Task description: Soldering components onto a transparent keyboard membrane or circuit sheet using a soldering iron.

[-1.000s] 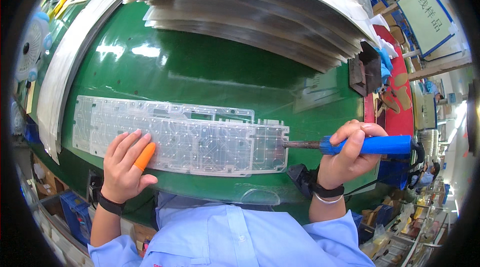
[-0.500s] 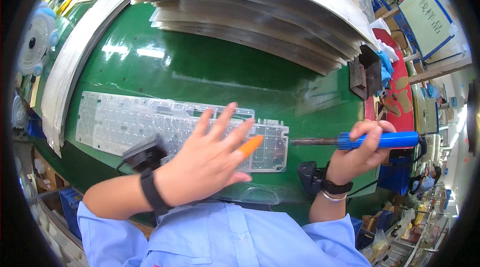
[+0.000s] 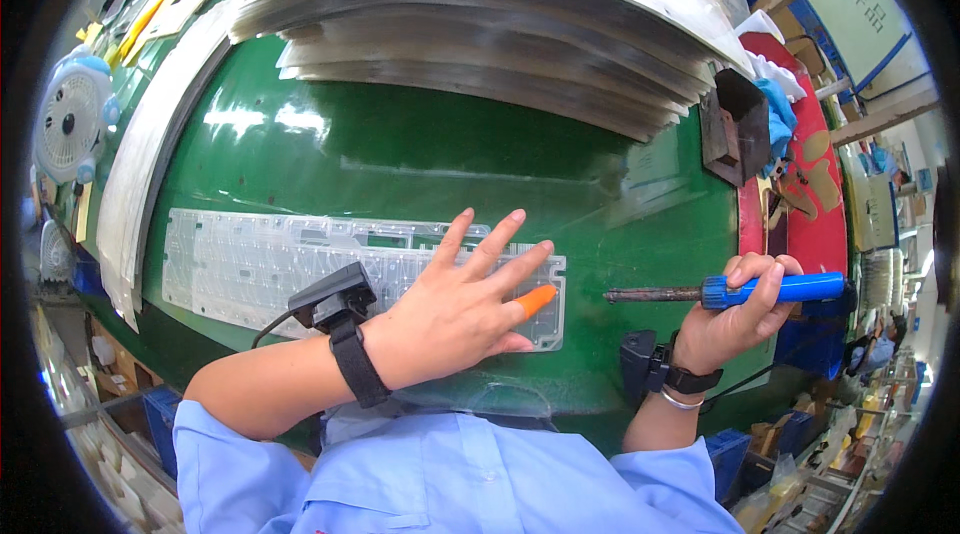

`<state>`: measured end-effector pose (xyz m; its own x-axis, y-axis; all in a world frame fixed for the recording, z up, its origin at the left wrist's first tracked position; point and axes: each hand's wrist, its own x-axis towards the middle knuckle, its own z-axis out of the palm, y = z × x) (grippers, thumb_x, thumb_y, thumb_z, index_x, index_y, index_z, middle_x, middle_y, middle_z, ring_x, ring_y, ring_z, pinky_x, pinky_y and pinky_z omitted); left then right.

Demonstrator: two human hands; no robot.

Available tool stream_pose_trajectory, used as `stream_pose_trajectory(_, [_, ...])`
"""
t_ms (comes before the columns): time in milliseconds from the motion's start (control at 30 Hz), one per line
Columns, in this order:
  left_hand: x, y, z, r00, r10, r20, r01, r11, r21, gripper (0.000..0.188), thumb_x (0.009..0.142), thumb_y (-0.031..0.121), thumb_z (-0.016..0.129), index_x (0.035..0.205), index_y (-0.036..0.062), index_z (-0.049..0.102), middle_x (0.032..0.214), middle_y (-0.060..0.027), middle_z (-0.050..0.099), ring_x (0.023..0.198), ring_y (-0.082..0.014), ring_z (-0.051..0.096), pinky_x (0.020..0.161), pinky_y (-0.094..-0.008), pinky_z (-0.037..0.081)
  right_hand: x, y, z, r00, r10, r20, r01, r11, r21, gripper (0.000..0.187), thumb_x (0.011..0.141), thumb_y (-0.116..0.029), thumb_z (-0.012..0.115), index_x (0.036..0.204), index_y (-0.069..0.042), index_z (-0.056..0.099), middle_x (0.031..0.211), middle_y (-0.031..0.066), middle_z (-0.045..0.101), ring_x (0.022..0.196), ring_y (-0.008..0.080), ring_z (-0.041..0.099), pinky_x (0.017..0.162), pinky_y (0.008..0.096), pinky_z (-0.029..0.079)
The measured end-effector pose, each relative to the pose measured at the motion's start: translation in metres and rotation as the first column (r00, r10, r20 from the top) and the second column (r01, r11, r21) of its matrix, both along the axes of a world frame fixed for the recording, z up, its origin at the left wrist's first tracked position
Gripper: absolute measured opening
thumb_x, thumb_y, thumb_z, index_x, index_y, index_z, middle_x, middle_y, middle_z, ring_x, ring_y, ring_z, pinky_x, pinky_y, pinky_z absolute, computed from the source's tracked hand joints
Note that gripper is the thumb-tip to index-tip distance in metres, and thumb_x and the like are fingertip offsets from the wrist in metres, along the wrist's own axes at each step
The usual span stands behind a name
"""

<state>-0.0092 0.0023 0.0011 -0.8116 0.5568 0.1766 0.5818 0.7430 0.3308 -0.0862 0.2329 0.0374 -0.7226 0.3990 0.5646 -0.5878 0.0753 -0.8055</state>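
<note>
A clear plastic sheet (image 3: 255, 264), long and thin with many small dots and cut-outs, lies flat on the green work surface. My left hand (image 3: 455, 304) is spread over its right part, fingers apart, an orange cover on one finger; whether the palm presses on the sheet I cannot tell. In my right hand (image 3: 740, 309) is a soldering iron (image 3: 810, 287) with a blue handle, its fingers wrapped around it. The iron's dark metal shaft points left, and its tip is a short way off the sheet's right end. Black strapped devices sit on both wrists.
Tall stacks of thin sheets (image 3: 480, 44) stand at the far side. Another long stack (image 3: 150, 164) runs along the left, near a small fan (image 3: 72, 119). A dark metal holder (image 3: 735, 129) and a red surface (image 3: 815, 219) are at the right. The green table (image 3: 420, 149) lies between.
My left hand has slid right along the sheet. My right hand, with the soldering iron, has shifted slightly right, widening the gap to the sheet. The whole view has tilted a little.
</note>
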Motion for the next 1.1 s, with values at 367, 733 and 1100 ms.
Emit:
stream_pose_trajectory(367, [0.016, -0.017, 0.02, 0.992, 0.009, 0.123, 0.011, 0.987, -0.161, 0.051, 0.08, 0.054, 0.048, 0.119, 0.0222, 0.057, 0.144, -0.0083, 0.028, 0.135, -0.0383, 0.015, 0.105, -0.0592, 0.008, -0.003, -0.004, -0.001, 0.999, -0.027, 0.042, 0.027, 1.0, -0.009, 0.015, 0.09, -0.018, 0.048, 0.095, -0.004, 0.043, 0.06, 0.002, 0.045, 0.054, 0.0083, 0.04, 0.051, 0.0233, 0.031])
stream_pose_trajectory(733, [0.087, -0.123, 0.021, 0.842, 0.526, 0.121, -0.482, 0.833, -0.272, 0.055, 0.083, 0.05, 0.048, 0.118, 0.0096, 0.058, 0.142, -0.0168, 0.029, 0.131, -0.0431, 0.02, 0.103, -0.0588, 0.015, -0.004, 0.0, -0.001, 0.999, 0.045, 0.027, -0.044, 0.997, -0.056, 0.015, 0.09, -0.015, 0.049, 0.098, -0.004, 0.043, 0.062, 0.0029, 0.048, 0.056, 0.008, 0.042, 0.052, 0.0223, 0.032])
stream_pose_trajectory(1100, [-0.016, -0.102, 0.084, 0.861, 0.367, -0.351, -0.391, 0.921, 0.004, 0.054, 0.07, 0.009, 0.069, 0.121, 0.0035, 0.051, 0.14, -0.0152, 0.035, 0.131, -0.0383, 0.027, 0.104, -0.046, 0.028, -0.007, 0.0, -0.007, 0.999, 0.042, 0.02, -0.04, 0.996, -0.077, 0.015, 0.091, -0.014, 0.05, 0.1, -0.004, 0.044, 0.063, 0.0021, 0.049, 0.056, 0.0073, 0.043, 0.052, 0.0221, 0.034])
